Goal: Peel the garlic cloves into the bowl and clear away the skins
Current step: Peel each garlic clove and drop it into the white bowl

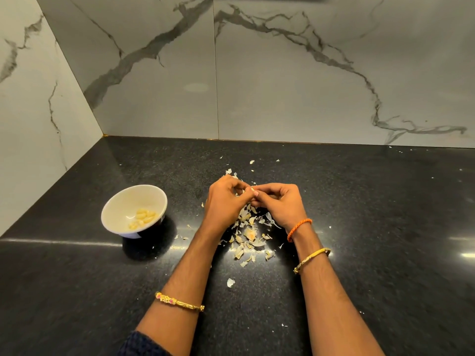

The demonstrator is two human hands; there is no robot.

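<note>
My left hand (224, 200) and my right hand (279, 202) meet fingertip to fingertip above the black counter, both pinching a small garlic clove (252, 189) that is mostly hidden by the fingers. Beneath and in front of the hands lies a heap of papery garlic skins (248, 235). A white bowl (120, 204) stands to the left of my left hand, with several peeled yellow cloves (142, 218) in its bottom.
The black speckled counter (372, 214) runs to marble walls at the back and left. Stray skin flakes lie scattered behind the hands (252, 162) and nearer me (230, 282). Bangles sit on both wrists.
</note>
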